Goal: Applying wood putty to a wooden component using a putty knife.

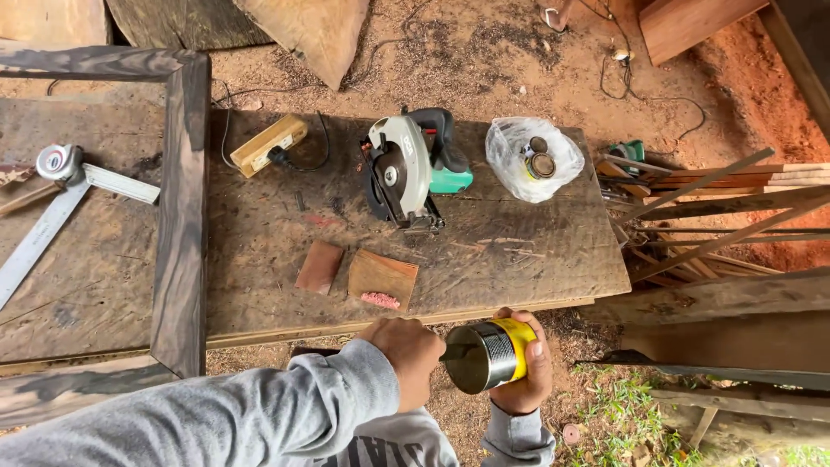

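The right hand (521, 374) wraps around a yellow tin (488, 354), tipped sideways just off the desk's (519, 251) front edge. The left hand (406, 356), fingers curled, presses a dark tool (453, 353) against its lid.

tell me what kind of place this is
Likely an outdoor carpentry workshop: a circular saw sits on a rough wooden bench, timber strips are piled beside it, over bare dirt ground.

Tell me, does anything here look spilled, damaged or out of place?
Nothing is spilled. The can is held tipped on its side in the right hand, with the left hand at its lid end. The circular saw lies on the worn board. Loose strips are piled untidily at the right.
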